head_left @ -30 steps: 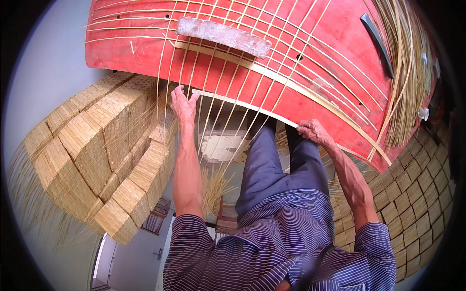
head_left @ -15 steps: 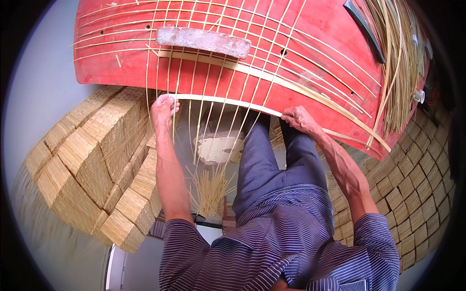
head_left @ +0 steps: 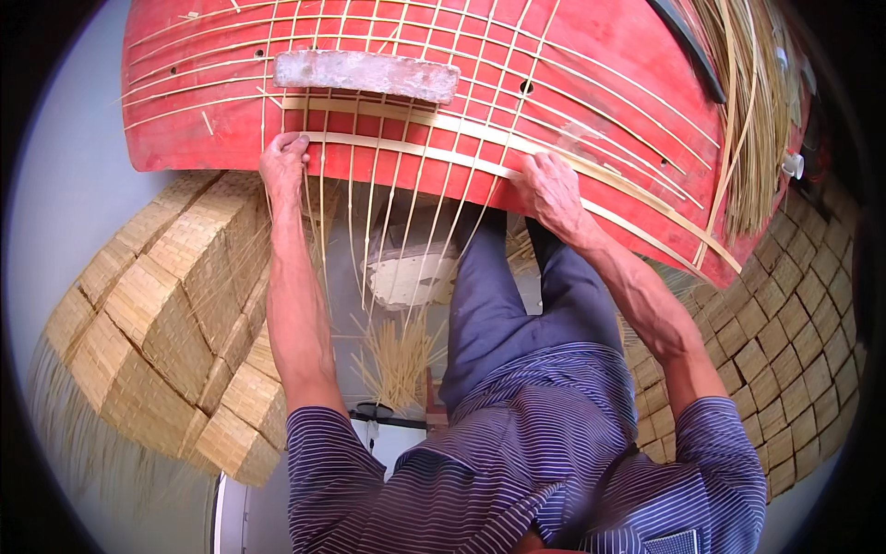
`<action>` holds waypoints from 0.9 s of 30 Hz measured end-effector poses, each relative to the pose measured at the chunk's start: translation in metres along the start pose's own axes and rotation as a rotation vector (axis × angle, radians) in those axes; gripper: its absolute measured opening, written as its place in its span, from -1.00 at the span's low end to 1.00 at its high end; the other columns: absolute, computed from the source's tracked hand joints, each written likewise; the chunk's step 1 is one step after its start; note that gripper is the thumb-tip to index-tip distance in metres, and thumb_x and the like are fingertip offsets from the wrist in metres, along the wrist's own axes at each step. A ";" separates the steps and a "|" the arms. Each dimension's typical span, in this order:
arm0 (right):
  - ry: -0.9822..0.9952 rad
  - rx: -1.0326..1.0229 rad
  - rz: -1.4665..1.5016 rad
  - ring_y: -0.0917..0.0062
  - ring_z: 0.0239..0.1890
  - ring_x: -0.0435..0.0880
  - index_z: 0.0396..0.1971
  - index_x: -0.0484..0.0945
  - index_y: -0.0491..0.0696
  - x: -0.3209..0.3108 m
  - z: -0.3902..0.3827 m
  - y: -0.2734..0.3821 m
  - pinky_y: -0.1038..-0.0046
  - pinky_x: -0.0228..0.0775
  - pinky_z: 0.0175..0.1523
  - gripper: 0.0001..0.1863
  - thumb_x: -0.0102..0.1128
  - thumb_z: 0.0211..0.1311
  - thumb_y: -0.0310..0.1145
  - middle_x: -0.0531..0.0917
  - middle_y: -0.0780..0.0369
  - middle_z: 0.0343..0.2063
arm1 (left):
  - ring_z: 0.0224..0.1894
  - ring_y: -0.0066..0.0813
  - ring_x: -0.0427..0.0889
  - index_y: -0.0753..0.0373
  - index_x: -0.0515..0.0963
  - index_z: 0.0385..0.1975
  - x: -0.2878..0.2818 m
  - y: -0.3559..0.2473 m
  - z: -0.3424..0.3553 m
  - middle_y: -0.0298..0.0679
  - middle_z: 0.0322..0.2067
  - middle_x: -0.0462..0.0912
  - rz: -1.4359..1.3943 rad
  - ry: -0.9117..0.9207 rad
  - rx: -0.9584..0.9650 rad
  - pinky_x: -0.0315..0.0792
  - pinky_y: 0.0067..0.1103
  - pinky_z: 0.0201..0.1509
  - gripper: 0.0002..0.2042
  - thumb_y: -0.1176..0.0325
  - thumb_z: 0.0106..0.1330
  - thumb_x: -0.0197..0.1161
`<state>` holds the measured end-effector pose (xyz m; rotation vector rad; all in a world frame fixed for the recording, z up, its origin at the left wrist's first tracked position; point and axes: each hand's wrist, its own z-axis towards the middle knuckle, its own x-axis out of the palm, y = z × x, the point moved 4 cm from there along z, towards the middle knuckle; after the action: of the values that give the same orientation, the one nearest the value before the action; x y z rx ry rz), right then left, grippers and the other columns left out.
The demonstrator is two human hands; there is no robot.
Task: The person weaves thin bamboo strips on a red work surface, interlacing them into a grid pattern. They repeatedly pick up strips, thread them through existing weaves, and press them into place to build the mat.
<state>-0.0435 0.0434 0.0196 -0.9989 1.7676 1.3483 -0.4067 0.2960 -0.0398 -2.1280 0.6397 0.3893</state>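
Left hand: my left hand (head_left: 284,164) is left of centre in the upper half of the frame, thumb and fingers closed on the left end of a pale flat strip
Right hand: my right hand (head_left: 551,189) is right of centre, knuckles up, fingers curled down over the same strip; the fingertips are partly hidden
Flat strip: the flat strip (head_left: 403,148) runs between my hands across the upper middle of the frame, over the red board near its lower edge, and reaches on past my right hand toward the right
Second strip: a wider pale band (head_left: 678,219) lies just above it, slanting down to the right of the frame
Lattice: thin canes (head_left: 194,110) cross one another over the red board (head_left: 203,152); several lengthwise ones hang past its lower edge, between my arms
Weight: a pinkish-grey block (head_left: 365,76) rests on the lattice at upper centre
Upper right: a bundle of long strips (head_left: 761,120), with a dark bar (head_left: 690,46) beside it and a small white cup (head_left: 793,166) near its lower end
Sides: woven stacks (head_left: 148,305) at left, more woven pieces (head_left: 784,342) at lower right
Below: loose cut strips (head_left: 397,365) near my dark trousers (head_left: 494,305)
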 end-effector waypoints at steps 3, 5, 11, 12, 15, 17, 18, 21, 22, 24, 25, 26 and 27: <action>0.062 -0.092 -0.018 0.24 -0.23 0.55 -0.31 0.47 -0.10 0.001 0.045 0.033 0.21 0.39 -0.15 -0.68 0.31 0.10 -0.20 0.53 0.14 -0.34 | -0.50 -0.66 0.56 0.40 0.67 -0.17 -0.011 0.009 0.004 -0.26 -0.44 0.71 0.057 -0.029 0.008 0.44 -0.66 -0.41 -0.72 0.35 0.18 0.38; 0.033 -0.173 -0.101 0.27 -0.27 0.56 -0.30 0.46 -0.09 0.010 0.068 0.042 0.22 0.41 -0.22 -0.64 0.34 0.02 -0.18 0.50 0.15 -0.34 | -0.43 -0.53 0.64 0.37 0.70 -0.20 0.003 -0.002 0.000 -0.19 -0.44 0.74 0.164 -0.054 0.075 0.51 -0.56 -0.29 -0.72 0.33 0.15 0.38; 0.036 -0.255 -0.279 0.34 -0.41 0.55 -0.38 0.46 -0.10 0.044 0.091 0.052 0.30 0.40 -0.41 -0.77 0.19 -0.01 -0.30 0.46 0.14 -0.47 | -0.53 -0.56 0.60 0.36 0.72 -0.25 -0.003 -0.008 0.002 -0.20 -0.54 0.71 0.301 -0.148 0.232 0.47 -0.58 -0.42 -0.75 0.32 0.17 0.34; 0.037 -0.249 -0.295 0.34 -0.42 0.55 -0.39 0.46 -0.10 0.044 0.092 0.050 0.30 0.40 -0.41 -0.79 0.17 -0.01 -0.31 0.46 0.14 -0.48 | -0.53 -0.55 0.61 0.36 0.72 -0.26 0.003 -0.011 0.005 -0.18 -0.52 0.72 0.288 -0.139 0.242 0.48 -0.58 -0.40 -0.75 0.32 0.17 0.34; 0.142 -0.227 -0.310 0.36 -0.44 0.54 -0.40 0.46 -0.12 0.047 0.094 0.048 0.30 0.39 -0.43 -0.81 0.15 -0.02 -0.36 0.45 0.15 -0.50 | -0.38 -0.21 0.72 0.37 0.71 -0.29 0.008 -0.036 -0.006 0.05 -0.41 0.73 0.356 -0.118 0.225 0.52 -0.40 -0.21 -0.76 0.32 0.16 0.32; 0.175 -0.221 -0.312 0.36 -0.44 0.55 -0.40 0.46 -0.12 0.047 0.096 0.049 0.31 0.39 -0.44 -0.83 0.14 -0.01 -0.39 0.47 0.14 -0.49 | -0.37 -0.13 0.72 0.38 0.71 -0.32 0.009 -0.047 -0.004 0.09 -0.43 0.71 0.424 -0.136 0.266 0.51 -0.37 -0.21 -0.76 0.32 0.17 0.30; 0.151 -0.232 -0.317 0.35 -0.44 0.56 -0.37 0.47 -0.14 0.046 0.096 0.049 0.30 0.39 -0.44 -0.81 0.14 0.00 -0.39 0.47 0.14 -0.49 | -0.38 -0.11 0.71 0.38 0.71 -0.31 0.010 -0.048 -0.003 0.09 -0.43 0.71 0.414 -0.134 0.276 0.51 -0.36 -0.21 -0.77 0.32 0.18 0.30; 0.138 -0.244 -0.311 0.33 -0.44 0.59 -0.28 0.50 -0.20 0.047 0.099 0.046 0.30 0.41 -0.44 -0.74 0.13 0.03 -0.38 0.50 0.12 -0.47 | -0.34 -0.07 0.71 0.40 0.69 -0.29 0.013 -0.047 0.006 0.09 -0.40 0.71 0.346 -0.104 0.292 0.51 -0.32 -0.21 -0.75 0.33 0.19 0.29; 0.172 -0.237 -0.291 0.33 -0.44 0.60 -0.23 0.50 -0.22 0.049 0.100 0.044 0.29 0.41 -0.44 -0.71 0.12 0.05 -0.38 0.51 0.12 -0.46 | -0.34 -0.06 0.70 0.40 0.68 -0.25 0.013 -0.044 0.006 0.09 -0.37 0.70 0.391 -0.127 0.395 0.51 -0.31 -0.22 -0.74 0.33 0.20 0.28; 0.243 -0.225 -0.266 0.32 -0.44 0.61 -0.19 0.51 -0.25 0.050 0.102 0.041 0.29 0.43 -0.43 -0.68 0.10 0.07 -0.39 0.53 0.10 -0.45 | -0.33 -0.02 0.68 0.41 0.64 -0.19 0.016 -0.043 0.003 0.08 -0.32 0.69 0.476 -0.177 0.600 0.50 -0.29 -0.24 -0.73 0.33 0.22 0.25; 0.279 -0.222 -0.256 0.32 -0.44 0.62 -0.18 0.51 -0.25 0.050 0.104 0.040 0.29 0.44 -0.43 -0.68 0.09 0.08 -0.39 0.53 0.10 -0.45 | -0.26 -0.04 0.65 0.33 0.62 -0.15 0.022 -0.053 -0.009 0.02 -0.25 0.66 0.757 -0.211 0.552 0.48 -0.27 -0.10 -0.75 0.35 0.26 0.18; 0.315 -0.220 -0.247 0.32 -0.44 0.63 -0.18 0.51 -0.26 0.051 0.106 0.039 0.29 0.46 -0.42 -0.69 0.09 0.09 -0.40 0.54 0.09 -0.45 | -0.21 -0.07 0.64 0.32 0.61 -0.13 0.037 -0.065 -0.020 0.00 -0.22 0.64 0.902 -0.125 0.620 0.47 -0.25 -0.07 -0.75 0.42 0.22 0.19; 0.275 -0.249 -0.241 0.31 -0.45 0.63 -0.21 0.49 -0.25 0.050 0.106 0.039 0.28 0.46 -0.42 -0.71 0.09 0.09 -0.41 0.54 0.08 -0.46 | -0.17 -0.09 0.63 0.31 0.61 -0.11 0.049 -0.076 -0.032 -0.02 -0.19 0.63 1.047 -0.040 0.684 0.45 -0.23 -0.05 -0.74 0.49 0.19 0.19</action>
<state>-0.0938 0.1445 -0.0304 -1.5462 1.6296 1.3471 -0.3215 0.2929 0.0042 -1.0065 1.5800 0.6405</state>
